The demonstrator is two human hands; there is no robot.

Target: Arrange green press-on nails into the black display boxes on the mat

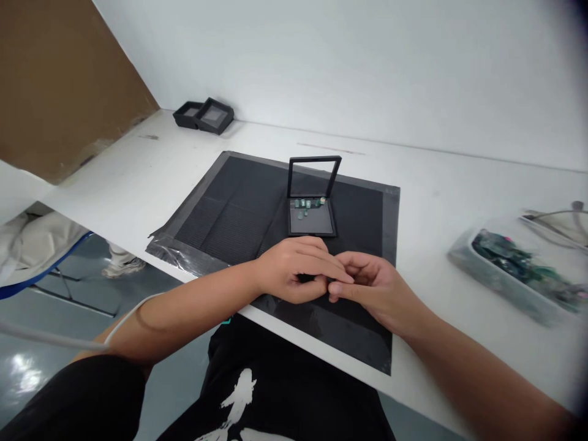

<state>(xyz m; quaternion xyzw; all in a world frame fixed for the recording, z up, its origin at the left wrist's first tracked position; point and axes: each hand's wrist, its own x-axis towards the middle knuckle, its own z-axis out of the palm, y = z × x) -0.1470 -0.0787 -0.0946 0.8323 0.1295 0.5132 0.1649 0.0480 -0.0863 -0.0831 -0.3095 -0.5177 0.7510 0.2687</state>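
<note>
My left hand and my right hand meet over the black mat, fingertips touching. Both are closed, with fingers and thumbs pressed together; whatever may be between them is hidden. Just beyond them stands a small black display case, its framed clear lid raised upright at the back. Several small green stones lie in the case, mostly toward its hinge side, and a paler one sits at the right.
Under the case lies a black ribbed mat taped to the white table. Two black frame boxes rest at the back left. On the right is a clear plastic tub of green pieces, near a blurred pair of glasses. A white cable crosses my left arm.
</note>
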